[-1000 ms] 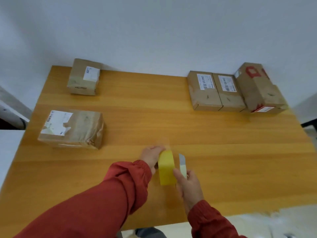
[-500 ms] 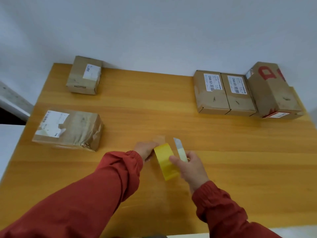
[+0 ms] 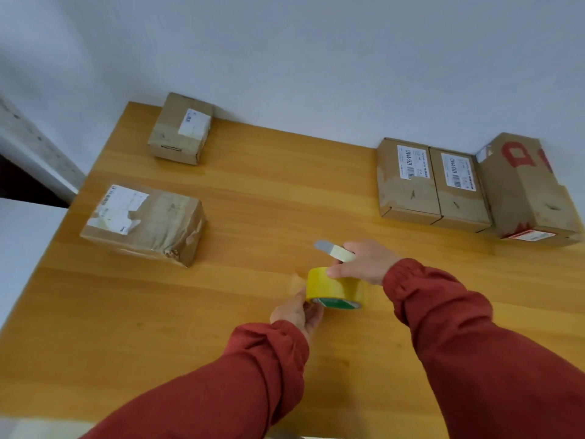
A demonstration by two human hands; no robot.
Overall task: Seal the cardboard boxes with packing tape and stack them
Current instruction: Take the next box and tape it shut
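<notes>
Tape roll (image 3: pixel 337 288): light, stiff-cored and slick-faced, best held at the rim. It is held right of the crumpled box (image 3: pixel 142 223) (over the table (image 3: pixel 221 327)). The right hand (image 3: pixel 364 263) clasps its top, with a cutter (image 3: pixel 334 250) tucked in the same fingers. The left hand (image 3: pixel 296 312) pinches its near rim. Unlike half a second earlier, its green core faces the viewer.

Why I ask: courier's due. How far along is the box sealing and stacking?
Nothing looks done: two left boxes and three right boxes sit unstacked on the table. In hand: right hand holds the tape roll and a cutter, left hand picks at its edge. Left: taping and stacking every box.
</notes>
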